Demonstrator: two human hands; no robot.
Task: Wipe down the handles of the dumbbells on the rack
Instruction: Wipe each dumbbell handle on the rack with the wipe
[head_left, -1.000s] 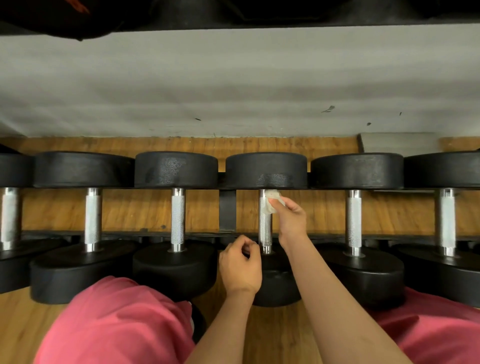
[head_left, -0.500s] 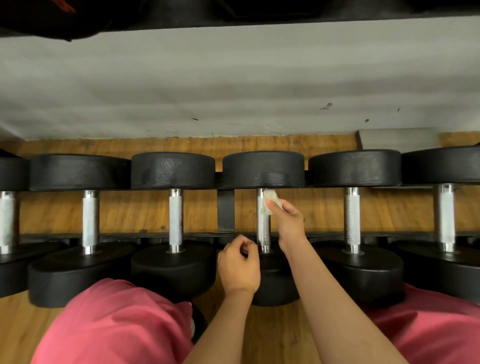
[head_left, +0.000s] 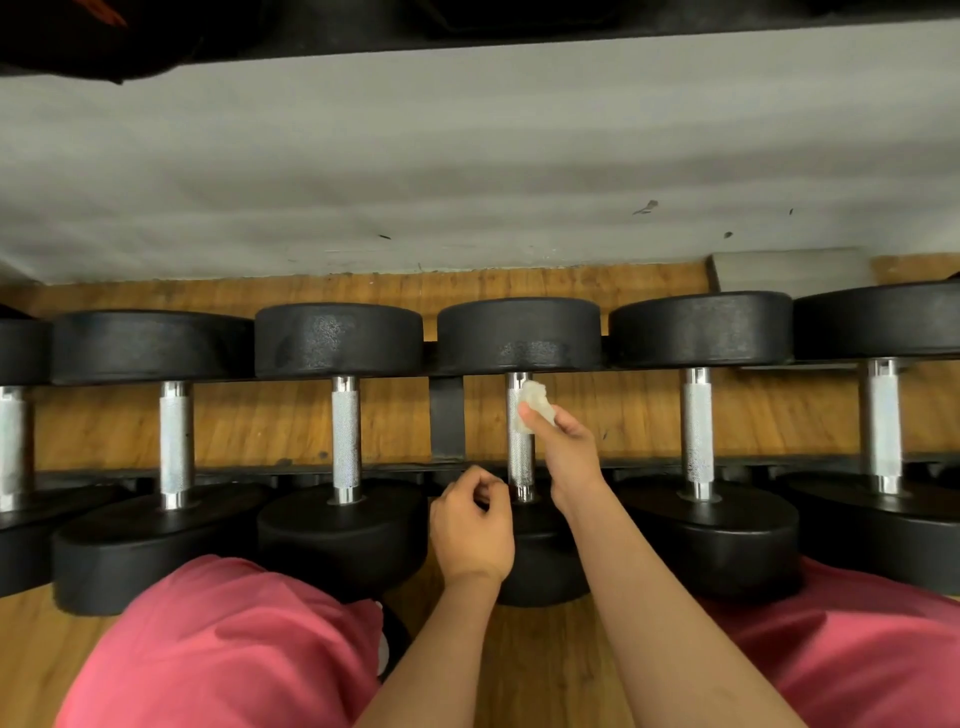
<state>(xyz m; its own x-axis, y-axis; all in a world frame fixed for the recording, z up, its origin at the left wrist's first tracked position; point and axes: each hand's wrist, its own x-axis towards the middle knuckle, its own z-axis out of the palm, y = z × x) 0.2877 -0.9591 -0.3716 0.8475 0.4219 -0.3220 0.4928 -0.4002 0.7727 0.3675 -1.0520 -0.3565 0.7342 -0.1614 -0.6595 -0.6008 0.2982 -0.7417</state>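
Wood floor (head_left: 571, 415) & grey wall (head_left: 467, 156) sit behind a black rack (head_left: 447, 421) w/ six dumbbells (head_left: 337, 340) in a row. Progress: prob. mid-job. The white wipe (head_left: 535, 402) sits at the upper end of the 4th handle (head_left: 519, 457) from left, so its lower stretch looks undone. No visible sign whether the 3rd handle (head_left: 345, 431) or 5th handle (head_left: 696, 431) is done. Right grip (head_left: 569, 457) pinches the wipe btw thumb & fingers, pressed to that handle. Left grip (head_left: 470, 525) is curled just beside the handle's lower end; can't tell if it holds anything.
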